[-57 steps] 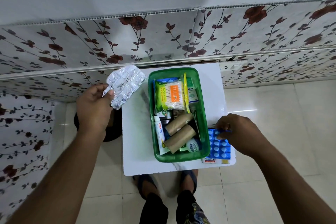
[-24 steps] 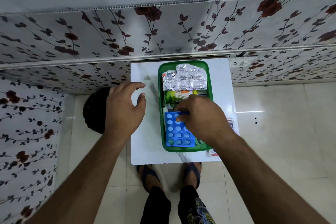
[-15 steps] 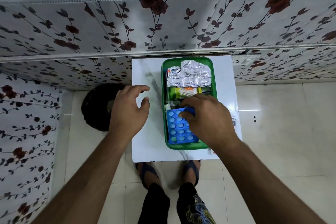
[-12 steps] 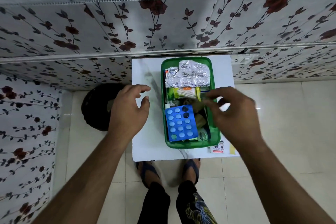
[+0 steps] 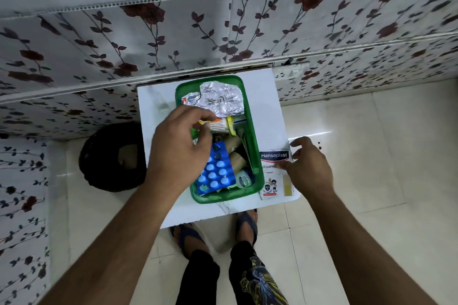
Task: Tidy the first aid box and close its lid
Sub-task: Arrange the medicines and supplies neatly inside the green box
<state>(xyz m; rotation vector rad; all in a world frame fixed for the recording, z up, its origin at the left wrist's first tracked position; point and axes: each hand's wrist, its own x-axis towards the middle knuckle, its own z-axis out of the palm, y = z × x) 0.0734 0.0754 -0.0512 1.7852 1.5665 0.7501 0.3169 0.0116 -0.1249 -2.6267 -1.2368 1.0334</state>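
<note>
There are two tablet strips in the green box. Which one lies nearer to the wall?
The silver foil strip: it lies at the far end of the green box, by the wall. The blue strip with pale round tablets lies at the near end.

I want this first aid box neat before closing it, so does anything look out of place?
Yes. The Hansaplast box lies outside the green box, on the white table by the right hand. Inside, the blue blister pack sits tilted over the cardboard rolls.

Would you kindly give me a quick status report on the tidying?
Left hand over green plastic box, empty. Right hand open, reaching white Hansaplast plaster packet outside box. No lid visible.
</note>
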